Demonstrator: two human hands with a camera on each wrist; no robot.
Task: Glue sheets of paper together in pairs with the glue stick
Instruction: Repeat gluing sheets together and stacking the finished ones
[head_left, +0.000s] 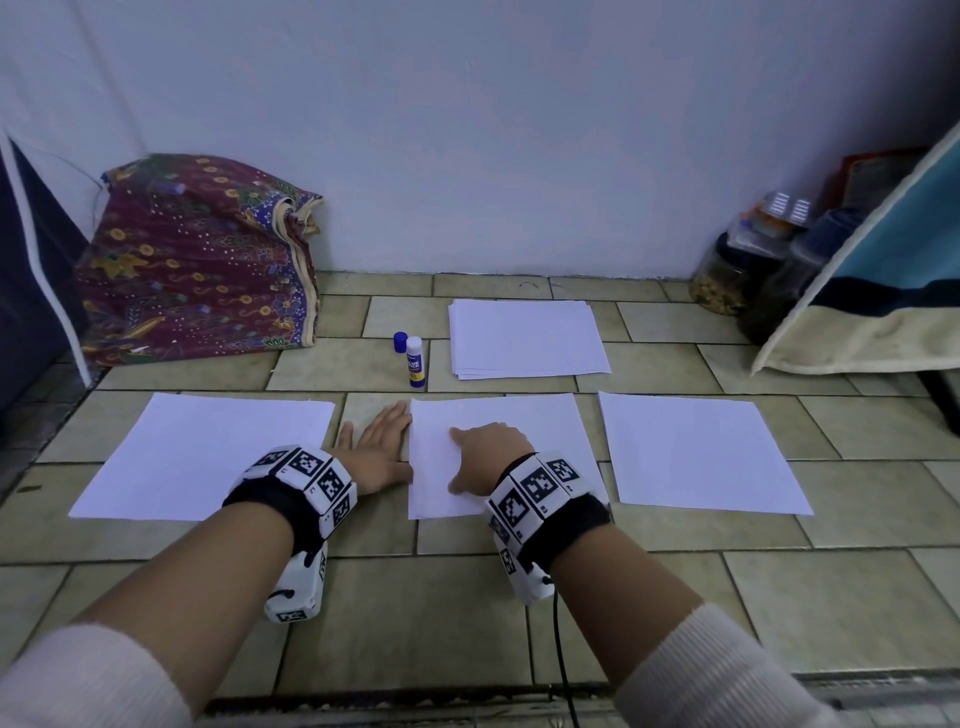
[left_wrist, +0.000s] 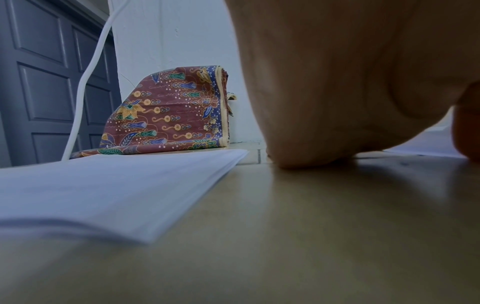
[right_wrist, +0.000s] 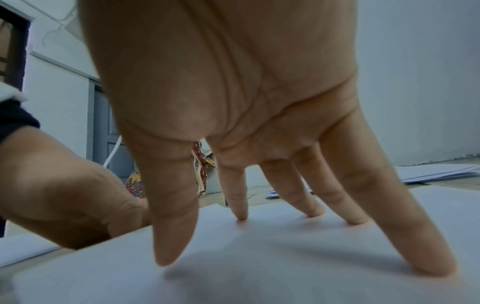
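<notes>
Here right hand (head_left: 488, 457) fingers spread, pressing middle sheet (head_left: 519, 421); left hand (head_left: 376, 441) flat beside it.

Lighting: dim, even and cool, a bluish cast over the wall (head_left: 467, 130) and the paper sheets (head_left: 696, 452); no glare; shadows soft, falling faintly under the right hand (right_wrist: 233, 102) where its fingertips (right_wrist: 241, 215) meet the sheet. Head view: sharp at centre, strong wide-angle bending of the floor tiles (head_left: 467, 623) toward the edges, sleeves smeared in the lower corners. Wrist views: near paper edge (left_wrist: 116, 205) and left hand (left_wrist: 337, 82) out of focus, patterned cloth (left_wrist: 168, 115) crisp.
</notes>
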